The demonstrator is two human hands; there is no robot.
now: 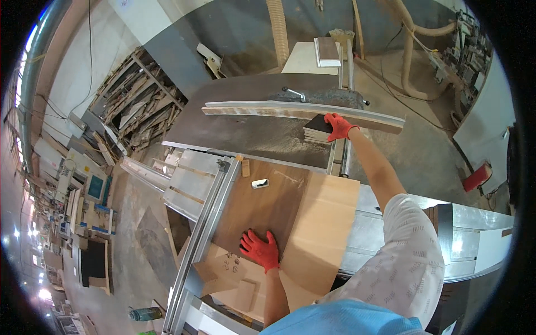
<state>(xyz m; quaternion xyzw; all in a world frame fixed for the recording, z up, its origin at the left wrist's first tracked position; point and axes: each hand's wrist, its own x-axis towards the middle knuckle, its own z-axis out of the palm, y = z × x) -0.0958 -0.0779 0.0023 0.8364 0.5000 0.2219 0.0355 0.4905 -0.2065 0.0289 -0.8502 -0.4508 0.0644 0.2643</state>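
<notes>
My left hand point(260, 250), in a red glove, lies with its fingers spread on a brown wood-grain board point(259, 204). A lighter tan panel point(326, 209) lies along the board's right side. Farther off, at the end of my outstretched arm, my right hand point(338, 127) wears a matching glove. Its fingers curl over the right end of a stack of small dark-topped boards point(316, 134). The stack rests on the dark machine table against a long straight fence point(301, 113). Whether my fingers hold the whole stack or only its upper pieces, I cannot tell.
A small black-and-white object point(260, 183) and a little wood block point(245, 168) sit on the brown board. A metal rail point(209, 223) runs along its left side. Behind the fence is a lever handle point(293, 93). Offcuts fill a rack point(146, 100) at far left.
</notes>
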